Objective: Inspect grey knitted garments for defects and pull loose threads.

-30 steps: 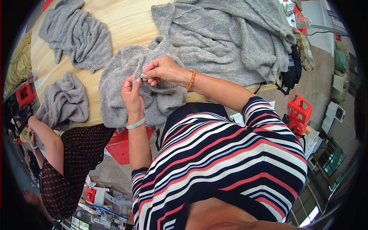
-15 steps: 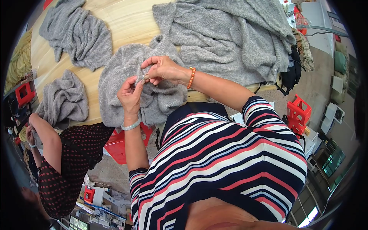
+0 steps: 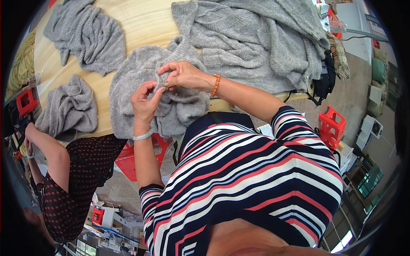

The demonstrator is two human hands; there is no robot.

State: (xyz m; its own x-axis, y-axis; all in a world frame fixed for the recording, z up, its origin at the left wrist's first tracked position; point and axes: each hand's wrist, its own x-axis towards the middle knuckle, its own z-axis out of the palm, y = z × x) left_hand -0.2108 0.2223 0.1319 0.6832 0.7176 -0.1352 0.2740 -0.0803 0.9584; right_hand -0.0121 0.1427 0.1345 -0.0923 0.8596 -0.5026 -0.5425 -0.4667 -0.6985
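A grey knit garment point(image 3: 128, 72) lies bunched at the table's near edge, partly hanging over it. Both hands are at its middle, fingertips close together. My right hand point(image 3: 184, 77), with an orange bead bracelet, pinches a raised fold of the knit between thumb and fingers. My left hand point(image 3: 144, 103), with a pale bangle, has its fingers curled at the same fold, and its thumb reaches the right fingertips. Anything small between the tips is too fine to make out.
More grey knit pieces lie around: a large heap point(image 3: 256, 47) at right, one piece point(image 3: 87, 38) far left, another point(image 3: 70, 104) near left. Beneath is the wooden table point(image 3: 145, 21). A co-worker in a dotted dress point(image 3: 87, 170) is at left. Red stools point(image 3: 333, 123) stand below.
My left hand has moved slightly left, its thumb and fingers a little further apart. My right hand keeps its pinch in nearly the same place. The co-worker's arm has shifted slightly left.
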